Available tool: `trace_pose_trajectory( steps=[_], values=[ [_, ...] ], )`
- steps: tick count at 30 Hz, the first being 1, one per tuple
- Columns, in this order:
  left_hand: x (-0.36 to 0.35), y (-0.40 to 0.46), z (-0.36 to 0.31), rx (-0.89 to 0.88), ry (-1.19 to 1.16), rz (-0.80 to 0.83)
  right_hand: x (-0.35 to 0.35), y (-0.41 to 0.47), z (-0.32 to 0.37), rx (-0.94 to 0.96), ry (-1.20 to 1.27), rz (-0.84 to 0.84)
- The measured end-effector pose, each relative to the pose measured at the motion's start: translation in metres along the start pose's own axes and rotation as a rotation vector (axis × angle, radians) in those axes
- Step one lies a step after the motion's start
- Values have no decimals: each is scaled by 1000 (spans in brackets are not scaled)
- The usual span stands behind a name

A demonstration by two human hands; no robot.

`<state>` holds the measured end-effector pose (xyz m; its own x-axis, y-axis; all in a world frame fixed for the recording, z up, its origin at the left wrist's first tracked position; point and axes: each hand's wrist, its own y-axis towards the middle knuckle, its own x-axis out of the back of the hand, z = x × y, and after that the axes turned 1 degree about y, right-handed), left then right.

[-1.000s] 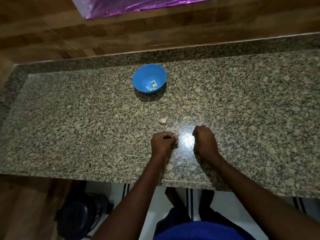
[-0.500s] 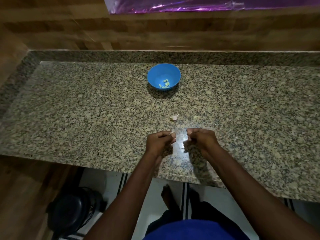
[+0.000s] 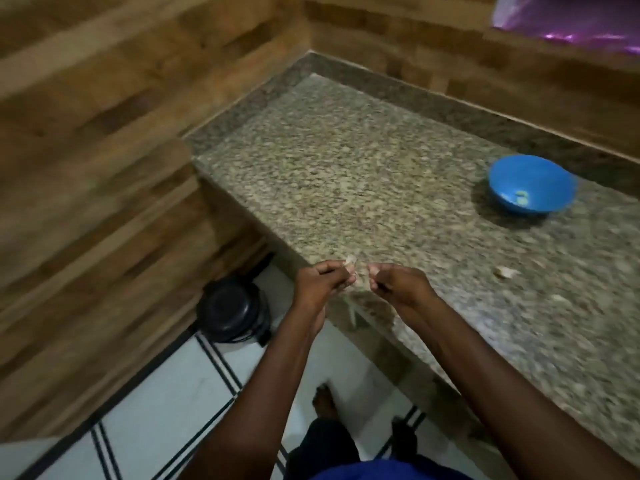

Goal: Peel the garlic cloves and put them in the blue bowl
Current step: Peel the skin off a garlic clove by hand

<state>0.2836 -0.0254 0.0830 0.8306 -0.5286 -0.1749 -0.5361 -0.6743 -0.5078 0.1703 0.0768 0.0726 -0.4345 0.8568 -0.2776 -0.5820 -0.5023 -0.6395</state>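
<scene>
Left hand fingers pinching garlic clove, tip pointing up-right. Right hand fingers curling, contents unclear. Blue bowl sitting upright on tabletop.

Blue bowl sits upright at two o'clock, peeled garlic cloves inside; one unpeeled clove lies at three o'clock.

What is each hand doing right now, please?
Left hand: fingers pinch a pale bit of garlic.
Right hand: fingers curled; whether they hold anything cannot be told.
</scene>
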Motion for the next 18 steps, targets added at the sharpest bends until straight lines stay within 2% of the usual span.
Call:
trace_pose_trajectory(
  steps=[6, 12, 18],
  values=[
    [118, 7, -21, -55, -125, -170, -116, 25, -38, -71, -128, 203],
    [257, 36, -35, -21, -154, -321, -249, 48, -97, -211, -175, 339],
    [388, 70, -54, 4, -161, -330, -366, 66, -154, -296, -185, 341]
  ],
)
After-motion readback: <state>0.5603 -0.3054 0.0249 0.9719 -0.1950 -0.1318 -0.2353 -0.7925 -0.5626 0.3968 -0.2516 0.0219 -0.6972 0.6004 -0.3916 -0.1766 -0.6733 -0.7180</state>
